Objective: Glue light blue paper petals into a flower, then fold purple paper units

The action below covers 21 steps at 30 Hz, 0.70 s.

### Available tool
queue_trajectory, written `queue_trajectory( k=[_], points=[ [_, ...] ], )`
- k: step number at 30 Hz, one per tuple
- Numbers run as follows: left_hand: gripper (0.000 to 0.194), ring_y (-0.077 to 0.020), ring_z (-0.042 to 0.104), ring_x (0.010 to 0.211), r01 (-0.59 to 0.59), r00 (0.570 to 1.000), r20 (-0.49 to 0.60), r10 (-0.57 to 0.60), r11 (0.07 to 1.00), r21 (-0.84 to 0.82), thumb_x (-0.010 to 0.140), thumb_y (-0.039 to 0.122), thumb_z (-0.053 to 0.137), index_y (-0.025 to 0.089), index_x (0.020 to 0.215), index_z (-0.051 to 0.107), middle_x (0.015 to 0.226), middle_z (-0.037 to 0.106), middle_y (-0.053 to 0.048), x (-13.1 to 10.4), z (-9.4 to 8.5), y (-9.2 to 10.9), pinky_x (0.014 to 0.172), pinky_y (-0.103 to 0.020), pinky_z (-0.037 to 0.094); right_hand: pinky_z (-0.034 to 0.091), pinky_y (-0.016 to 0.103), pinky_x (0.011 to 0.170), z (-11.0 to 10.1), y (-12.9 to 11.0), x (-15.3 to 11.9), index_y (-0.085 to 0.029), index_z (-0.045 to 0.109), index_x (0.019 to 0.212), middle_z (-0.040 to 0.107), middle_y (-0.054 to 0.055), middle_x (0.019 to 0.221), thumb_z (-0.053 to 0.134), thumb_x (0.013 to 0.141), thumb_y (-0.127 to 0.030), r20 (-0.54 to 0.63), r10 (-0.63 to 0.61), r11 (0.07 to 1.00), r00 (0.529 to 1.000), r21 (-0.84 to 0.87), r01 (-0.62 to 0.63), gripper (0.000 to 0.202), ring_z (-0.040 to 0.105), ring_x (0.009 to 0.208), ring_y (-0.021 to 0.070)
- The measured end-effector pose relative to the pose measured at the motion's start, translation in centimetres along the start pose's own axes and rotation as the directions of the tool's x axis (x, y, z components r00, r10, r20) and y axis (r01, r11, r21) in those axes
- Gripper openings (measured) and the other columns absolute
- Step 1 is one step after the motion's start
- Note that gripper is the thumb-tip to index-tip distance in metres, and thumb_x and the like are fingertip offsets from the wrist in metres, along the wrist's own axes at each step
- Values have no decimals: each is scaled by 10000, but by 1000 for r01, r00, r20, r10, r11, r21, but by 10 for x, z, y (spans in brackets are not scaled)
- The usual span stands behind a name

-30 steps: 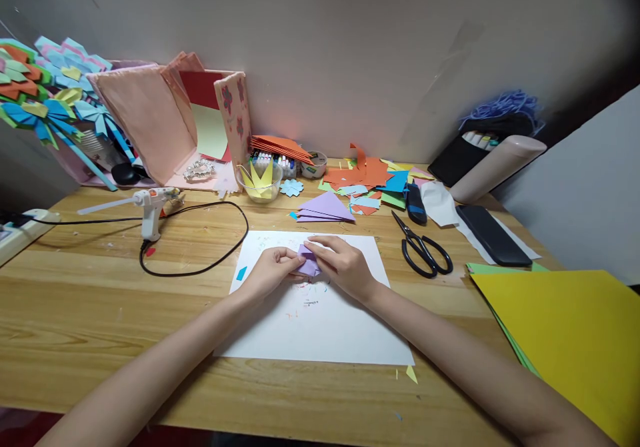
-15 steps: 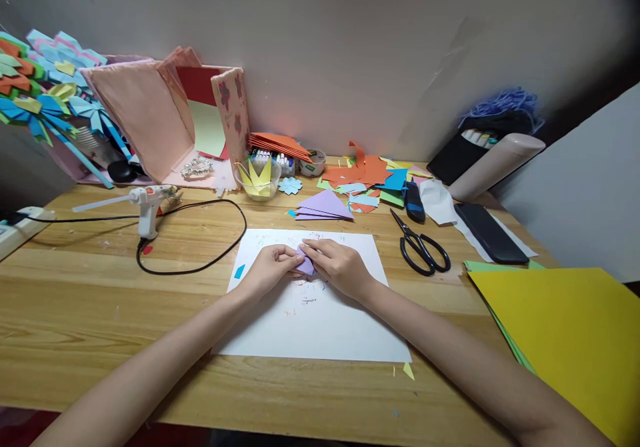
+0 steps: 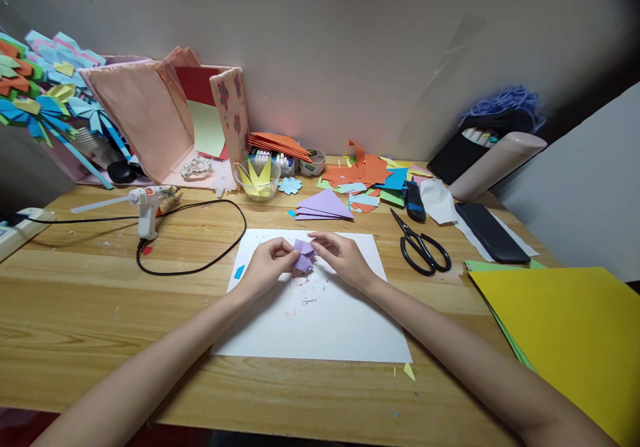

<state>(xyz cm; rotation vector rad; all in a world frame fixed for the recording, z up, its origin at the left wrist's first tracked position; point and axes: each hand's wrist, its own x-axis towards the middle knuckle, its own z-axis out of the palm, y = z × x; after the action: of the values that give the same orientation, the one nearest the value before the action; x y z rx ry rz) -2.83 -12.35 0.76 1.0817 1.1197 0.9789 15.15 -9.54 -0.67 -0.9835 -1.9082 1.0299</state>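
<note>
A small folded purple paper piece [image 3: 303, 264], its creased flaps partly spread, is between my hands above a white sheet [image 3: 320, 330]. My left hand [image 3: 270, 264] pinches its left side between thumb and fingers. On the other side, my right hand [image 3: 343, 257] has thumb and forefinger at the paper's right edge, the forefinger reaching out over the top. Coloured marks dot the white sheet below, and a blue paper scrap [image 3: 239, 271] lies near its left edge. Beyond the sheet sits a stack of folded purple paper triangles [image 3: 325, 205].
Black-handled scissors [image 3: 423, 247] lie right of the sheet, near a dark phone [image 3: 491, 232]. Yellow paper [image 3: 565, 327] covers the right front. At left stands a white glue gun [image 3: 148, 211] with a looping black cable. Orange scraps [image 3: 357, 172] and a plastic bowl [image 3: 259, 190] are behind.
The purple paper has opened out, showing more flaps. My right hand has drawn slightly to the right, uncovering more of it; my left hand stays nearly in place.
</note>
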Motion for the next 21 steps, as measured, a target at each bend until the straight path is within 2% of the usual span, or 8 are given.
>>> queue_trajectory(
  k=[4, 11, 16, 21],
  points=[
    [280, -168, 643, 631, -73, 997, 28, 71, 995, 67, 720, 355, 652, 119, 697, 503, 684, 656, -61, 0, 1, -4, 586, -268, 512, 491, 292, 709, -1, 7, 5, -152, 633, 855, 650, 54, 828, 578, 796, -359, 100, 102, 961, 990, 249, -124, 222, 613, 759, 160],
    [259, -172, 641, 643, -106, 994, 41, 101, 983, 148, 731, 346, 637, 119, 704, 516, 702, 650, -67, -1, 1, -7, 579, -261, 506, 484, 268, 643, 0, 9, 6, -138, 624, 732, 605, 22, 727, 650, 728, -306, 116, 191, 901, 975, 374, -221, 170, 575, 674, 130],
    [260, -190, 649, 669, -107, 994, 52, 99, 977, 183, 728, 347, 637, 117, 703, 519, 702, 643, -70, 0, -1, -5, 607, -283, 514, 465, 255, 616, -2, 5, 5, -144, 600, 725, 577, 9, 695, 638, 745, -309, 132, 151, 908, 980, 373, -190, 170, 550, 643, 118],
    [256, -173, 643, 628, -91, 992, 105, 71, 976, 197, 724, 335, 643, 114, 696, 518, 684, 638, -67, -1, -2, -3, 589, -269, 503, 425, 240, 632, -5, 2, 4, -148, 604, 785, 584, 24, 763, 580, 803, -319, 171, 78, 936, 982, 326, -131, 173, 534, 684, 113]
  ],
)
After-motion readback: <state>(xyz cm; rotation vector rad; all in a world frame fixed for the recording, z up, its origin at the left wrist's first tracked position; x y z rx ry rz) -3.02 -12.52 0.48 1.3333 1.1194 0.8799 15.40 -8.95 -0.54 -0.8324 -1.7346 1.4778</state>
